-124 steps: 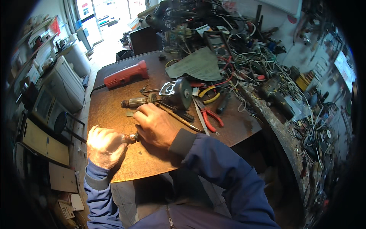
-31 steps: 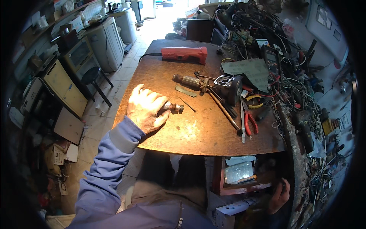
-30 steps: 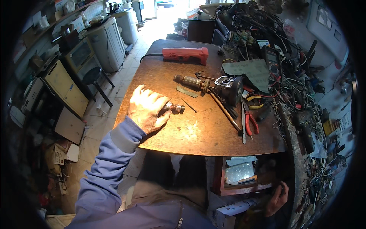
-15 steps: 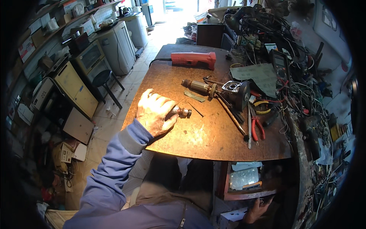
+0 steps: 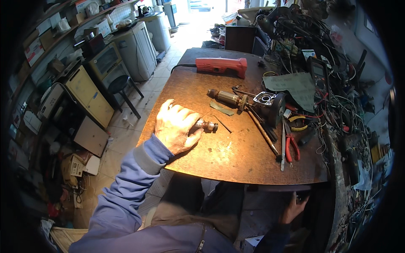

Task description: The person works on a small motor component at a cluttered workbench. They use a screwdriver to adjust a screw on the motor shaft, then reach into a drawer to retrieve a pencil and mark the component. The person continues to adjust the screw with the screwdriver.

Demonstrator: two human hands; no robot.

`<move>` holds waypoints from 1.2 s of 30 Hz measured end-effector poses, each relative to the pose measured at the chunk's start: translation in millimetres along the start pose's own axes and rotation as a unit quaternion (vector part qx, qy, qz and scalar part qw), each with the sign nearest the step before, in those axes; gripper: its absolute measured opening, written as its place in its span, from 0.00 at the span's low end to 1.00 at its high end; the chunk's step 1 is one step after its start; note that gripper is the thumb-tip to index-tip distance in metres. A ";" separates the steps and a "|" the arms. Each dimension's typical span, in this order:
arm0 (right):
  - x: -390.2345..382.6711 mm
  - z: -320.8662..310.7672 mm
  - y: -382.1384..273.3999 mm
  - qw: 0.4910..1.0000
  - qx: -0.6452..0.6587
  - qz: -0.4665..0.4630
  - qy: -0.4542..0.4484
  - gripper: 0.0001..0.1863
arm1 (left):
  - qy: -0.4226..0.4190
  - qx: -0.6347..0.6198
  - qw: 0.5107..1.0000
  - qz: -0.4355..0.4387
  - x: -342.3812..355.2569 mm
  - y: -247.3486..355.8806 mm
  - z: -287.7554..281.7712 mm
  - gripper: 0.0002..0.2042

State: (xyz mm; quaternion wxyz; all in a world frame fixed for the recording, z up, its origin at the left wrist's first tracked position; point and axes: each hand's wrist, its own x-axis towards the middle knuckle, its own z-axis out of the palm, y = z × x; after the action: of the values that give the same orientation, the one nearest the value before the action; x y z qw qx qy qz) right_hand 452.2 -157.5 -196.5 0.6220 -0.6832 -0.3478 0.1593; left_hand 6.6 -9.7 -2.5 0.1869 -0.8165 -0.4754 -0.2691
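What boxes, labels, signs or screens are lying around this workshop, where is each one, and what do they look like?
Handheld meter with a dark screen: back right of the bench among wires, dark rectangular body.
White cardboard boxes with red labels: upper shelf at far left, small and rectangular.
Beige cabinet appliance with a dark front window: on the floor at left, boxy.
Small white printed packets: on the floor at lower left, flat.

Rusty brown worktable [image 5: 236,156], glowing amber where the light strikes. A red power tool body [image 5: 221,65] lies at the far end, and red-handled pliers [image 5: 292,147] sit right. The sleeve [image 5: 126,189] is blue-violet with a grey cuff; the metal part [image 5: 205,125] is dull silver-brown.
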 end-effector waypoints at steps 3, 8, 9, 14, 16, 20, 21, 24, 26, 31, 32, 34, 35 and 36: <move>27.0 16.2 34.5 0.997 0.076 0.012 -0.003 0.36 | 0.019 -0.002 1.000 0.009 0.6 -0.5 1.3 0.16; 48.5 30.4 62.9 0.989 0.121 -0.083 -0.010 0.34 | 0.013 0.010 1.000 0.004 -2.7 -2.3 1.9 0.16; 52.4 32.5 65.9 0.988 0.135 -0.074 -0.007 0.34 | 0.015 0.015 1.000 0.005 -2.9 -3.5 3.9 0.16; 67.7 39.1 62.9 0.992 0.117 0.039 0.003 0.30 | -0.001 0.006 1.000 0.014 -0.8 -4.1 6.0 0.17; 65.0 38.6 53.8 0.984 0.172 -0.035 -0.036 0.28 | -0.017 0.014 1.000 0.009 -2.1 -5.1 4.9 0.17; 30.8 40.3 -3.7 0.990 0.118 0.073 0.014 0.21 | -0.017 0.008 0.999 0.050 -4.6 -19.4 4.9 0.18; 20.3 18.9 25.2 0.989 0.078 -0.125 -0.006 0.16 | -0.003 -0.012 0.997 0.072 1.1 -18.0 9.0 0.17; -71.0 29.1 -89.7 0.990 0.102 0.049 -0.082 0.11 | -0.058 -0.027 0.995 0.081 5.7 -27.2 4.4 0.18; -90.0 38.4 -136.1 0.973 0.104 0.015 -0.208 0.11 | -0.103 -0.037 0.989 0.103 12.1 -39.8 5.3 0.19; -42.1 108.9 -243.4 0.897 0.092 -0.146 -0.407 0.08 | -0.111 -0.020 0.988 0.109 26.3 -46.7 16.0 0.18; -27.8 125.2 -263.1 0.885 0.095 -0.136 -0.434 0.07 | -0.112 -0.010 0.989 0.100 25.9 -41.8 17.3 0.18; 3.9 176.7 -284.2 0.840 0.126 -0.132 -0.511 0.07 | -0.082 -0.013 0.993 0.086 14.2 -45.3 19.6 0.17; 18.3 198.5 -289.7 0.809 0.175 -0.094 -0.553 0.10 | -0.066 -0.019 0.994 0.083 11.6 -44.1 20.2 0.17; 28.0 216.5 -292.6 0.811 0.186 -0.076 -0.550 0.16 | -0.084 -0.027 0.994 0.070 11.8 -40.5 16.3 0.15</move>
State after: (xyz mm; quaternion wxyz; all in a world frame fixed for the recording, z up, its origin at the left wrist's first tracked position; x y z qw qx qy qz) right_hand 250.1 16.8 52.6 0.4517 -0.3242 -0.6463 0.5226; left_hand -19.8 26.8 -6.0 0.1425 -0.8724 -0.4235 -0.1984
